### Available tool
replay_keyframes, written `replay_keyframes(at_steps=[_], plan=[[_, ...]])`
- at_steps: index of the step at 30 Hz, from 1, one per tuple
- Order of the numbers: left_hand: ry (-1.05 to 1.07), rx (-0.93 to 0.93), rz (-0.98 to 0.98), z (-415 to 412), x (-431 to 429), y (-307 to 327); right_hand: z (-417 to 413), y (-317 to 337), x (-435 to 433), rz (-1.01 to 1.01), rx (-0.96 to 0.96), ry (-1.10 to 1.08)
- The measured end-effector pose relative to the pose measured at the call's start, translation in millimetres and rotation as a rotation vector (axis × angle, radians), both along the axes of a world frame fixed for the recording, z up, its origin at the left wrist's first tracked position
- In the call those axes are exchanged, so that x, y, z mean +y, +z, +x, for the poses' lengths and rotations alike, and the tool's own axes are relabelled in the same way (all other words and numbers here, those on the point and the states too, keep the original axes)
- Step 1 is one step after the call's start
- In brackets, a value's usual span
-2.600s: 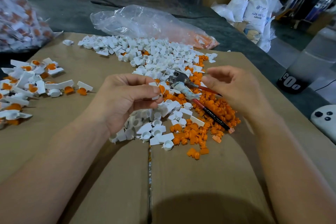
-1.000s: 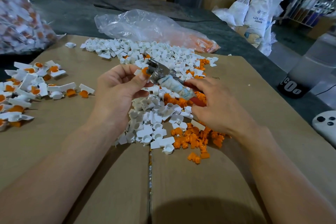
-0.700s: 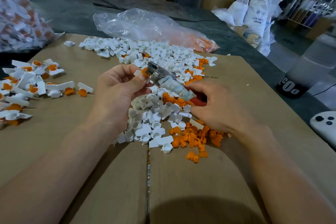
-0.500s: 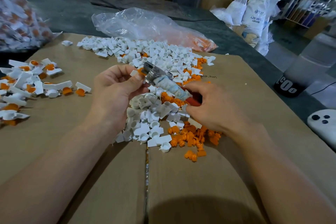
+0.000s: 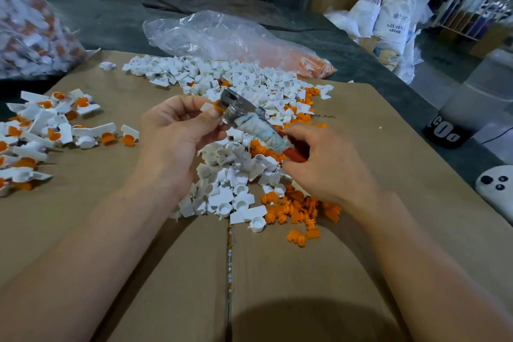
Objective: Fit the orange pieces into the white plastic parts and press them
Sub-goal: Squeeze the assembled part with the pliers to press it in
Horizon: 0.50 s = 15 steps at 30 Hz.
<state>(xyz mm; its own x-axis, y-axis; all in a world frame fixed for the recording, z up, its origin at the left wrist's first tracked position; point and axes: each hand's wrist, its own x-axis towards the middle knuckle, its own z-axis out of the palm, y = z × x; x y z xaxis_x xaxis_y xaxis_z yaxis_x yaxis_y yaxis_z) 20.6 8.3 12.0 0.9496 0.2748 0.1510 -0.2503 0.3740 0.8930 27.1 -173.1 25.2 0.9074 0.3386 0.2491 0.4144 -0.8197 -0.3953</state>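
We see the left grip [image 5: 177,130] lifted above the counter [image 5: 277,286], its thumb and forefinger pinching one white plastic part [image 5: 206,106] with an orange piece [image 5: 217,105] sitting in it. The right grip [image 5: 324,166] has its fingers curled around the red handle of a hand tool [image 5: 249,119]. The middle of the tool is wrapped in pale tape or cloth, and its metal head touches the pinched part. We cannot tell whether the head is squeezing the part or only resting on it.

The counter is covered with brown cardboard that has a seam running toward us. Beyond the cardboard lies a large clear plastic bag [image 5: 222,36], crumpled, with something orange in its right end. At the far left we see another bag [image 5: 27,30], blurred, filled with white and orange bits.

The biggest heap on the cardboard is the loose white parts [image 5: 236,78], which spreads from the far edge down to between the two forearms. To the left, well apart from it, lies a smaller group of assembled parts [image 5: 41,130], white with orange showing in them. The loose orange pieces [image 5: 299,211] lie just under and beside the right grip, touching the white heap. A few single orange pieces lie near the seam, a little apart from the rest.
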Motion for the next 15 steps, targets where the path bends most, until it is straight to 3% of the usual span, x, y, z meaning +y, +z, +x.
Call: replay_keyframes(at_steps=[8, 15], plan=[[0.362, 0.052, 0.487, 6, 17, 2, 13, -1, -14, 0.16, 0.013, -0.172], [0.519, 0.251, 0.695, 18, 51, -6, 27, -6, -33, 0.147, 0.104, -0.302]])
